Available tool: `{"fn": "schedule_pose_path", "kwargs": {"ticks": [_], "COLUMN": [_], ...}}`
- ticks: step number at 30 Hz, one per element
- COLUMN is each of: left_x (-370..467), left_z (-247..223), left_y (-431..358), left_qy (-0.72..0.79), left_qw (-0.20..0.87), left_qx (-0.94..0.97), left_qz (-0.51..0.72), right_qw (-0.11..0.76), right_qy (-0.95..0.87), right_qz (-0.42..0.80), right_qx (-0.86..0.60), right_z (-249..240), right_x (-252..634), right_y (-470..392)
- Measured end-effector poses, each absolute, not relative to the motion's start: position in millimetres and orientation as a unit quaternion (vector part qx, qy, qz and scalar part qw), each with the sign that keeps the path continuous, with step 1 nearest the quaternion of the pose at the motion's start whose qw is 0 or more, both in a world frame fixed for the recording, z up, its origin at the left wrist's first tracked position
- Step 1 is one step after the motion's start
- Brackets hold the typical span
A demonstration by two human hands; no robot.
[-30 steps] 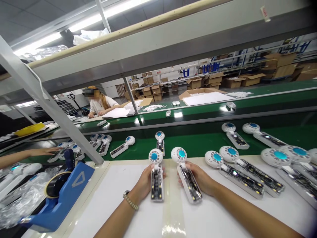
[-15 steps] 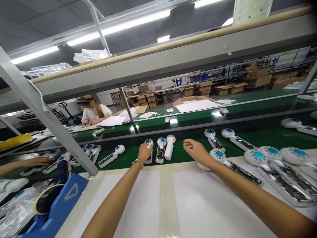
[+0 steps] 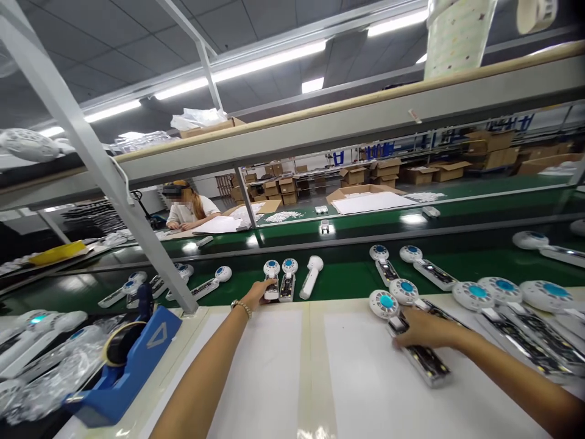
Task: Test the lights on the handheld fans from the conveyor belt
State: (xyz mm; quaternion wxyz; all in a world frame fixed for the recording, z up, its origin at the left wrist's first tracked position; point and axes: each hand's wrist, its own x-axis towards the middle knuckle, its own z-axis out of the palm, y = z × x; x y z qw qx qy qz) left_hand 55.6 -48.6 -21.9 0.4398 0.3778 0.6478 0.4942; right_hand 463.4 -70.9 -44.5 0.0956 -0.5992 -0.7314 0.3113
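Observation:
My left hand, with a beaded bracelet at its wrist, reaches to the belt edge. Its fingers close on the lower end of a white round-headed device with a blue disc. Right beside that stands a second such device, its handle open and dark circuitry showing. A closed-handled white one leans a little further right. Over the white work surface, my right hand grips the open handle of another blue-disc device. That handle slants toward me under my fingers, its board visible.
Several similar devices lie at the right, on the green belt and bench. A blue tape dispenser stands at left beside a slanted metal post. An overhead shelf spans the view. A co-worker sits across.
My right hand has moved from above the belt down to the bench and taken hold of a device. My left hand is lower on its device. The view has shifted; the other person's hand at left is gone.

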Motion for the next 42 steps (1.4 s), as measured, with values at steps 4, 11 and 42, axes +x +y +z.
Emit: {"fn": "schedule_pose_path", "kwargs": {"ticks": [4,11,42], "left_x": [65.1,120.2,141.8], "left_z": [-14.6,-40.5,-55.3], "left_y": [-77.5,-123.7,-143.0], "left_qy": [0.579,0.493,0.485], "left_qw": [0.480,0.546,0.585], "left_qx": [0.356,0.354,0.323], "left_qz": [0.555,0.577,0.564], "right_qw": [0.144,0.308,0.378], "right_qy": [-0.684,-0.409,-0.379], "right_qz": [0.477,0.785,0.792], "right_qx": [-0.533,-0.348,-0.294], "right_z": [-40.1,-50.6,-60.9], "right_x": [441.5,355.4,327.2], "right_y": [-77.8,-82.8,-101.5]}}
